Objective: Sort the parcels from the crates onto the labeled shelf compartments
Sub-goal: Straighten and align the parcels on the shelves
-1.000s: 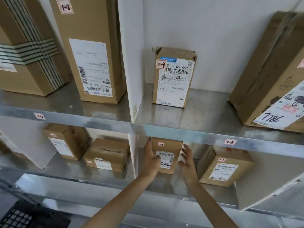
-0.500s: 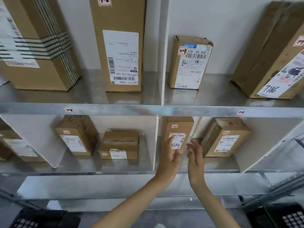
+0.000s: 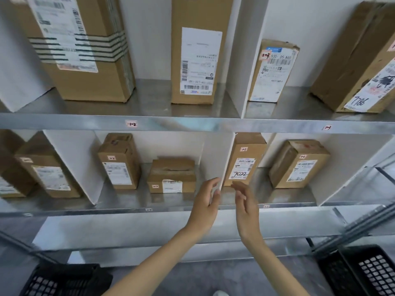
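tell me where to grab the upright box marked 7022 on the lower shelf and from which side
Probably from the front, by its upper half: the box stands upright and tall. Its left face sits close to the white divider, so put the right hand on the free right face and tip it out.

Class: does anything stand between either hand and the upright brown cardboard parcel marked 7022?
Nothing visible blocks the right hand. The front edge of the white divider panel sits at the fingertips of the left hand, just left of the brown cardboard parcel marked 7022.
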